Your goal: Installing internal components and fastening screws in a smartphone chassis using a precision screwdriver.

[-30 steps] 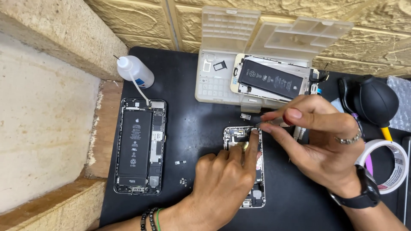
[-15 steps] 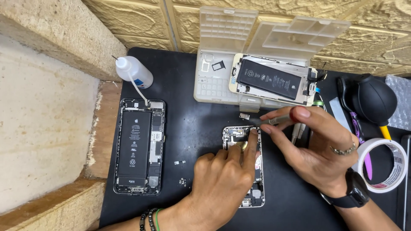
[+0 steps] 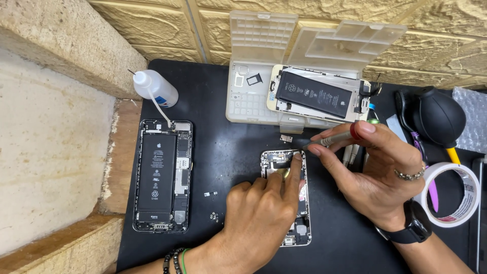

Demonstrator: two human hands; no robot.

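An opened phone with its insides showing lies on the black mat. My left hand rests on top of it, the index finger pressing near its upper end. My right hand grips a thin metal screwdriver between thumb and fingers, its tip pointing left, just above the phone's top right corner. A tiny metal part lies on the mat just beyond the phone.
A second opened phone with a black battery lies at the left, a white squeeze bottle behind it. A clear parts tray holds a third opened phone. A black air blower and a tape roll sit right. Small screws dot the mat.
My right hand has drawn slightly right and the screwdriver tip has lifted off the phone's top edge. My left hand stays on the phone.
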